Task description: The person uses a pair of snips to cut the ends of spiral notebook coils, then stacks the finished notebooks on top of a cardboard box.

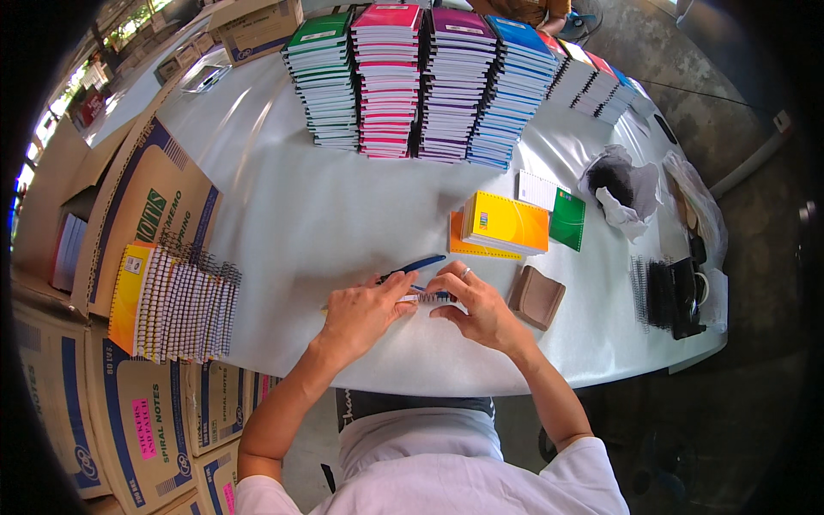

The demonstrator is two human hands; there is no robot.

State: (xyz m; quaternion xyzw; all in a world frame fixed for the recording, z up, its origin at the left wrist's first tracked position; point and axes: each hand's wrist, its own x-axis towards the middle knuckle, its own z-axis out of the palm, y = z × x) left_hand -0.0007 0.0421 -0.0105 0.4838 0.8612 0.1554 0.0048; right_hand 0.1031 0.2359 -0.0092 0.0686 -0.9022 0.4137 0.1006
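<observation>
Near the front edge of the table, my left hand [365, 313] is closed on a small notepad [405, 299], seen edge-on and mostly covered by the fingers. At its right end a dark wire spiral coil [429, 298] lies along the edge. My right hand [482, 316], with a ring on one finger, pinches the far end of this coil. Just beyond the fingers lies a blue-handled tool [421, 264], its working end hidden by my left hand. To the right of my right hand sits a brown block-like object [537, 297].
Yellow notepads [506, 221] are stacked beyond my right hand, beside a green notepad [567, 220]. Coil-bound notepads [184, 300] lean by a carton [159, 215] at left. Tall notebook stacks [386, 86] line the back. Black coils [659, 294] lie far right. Another person [532, 10] is behind.
</observation>
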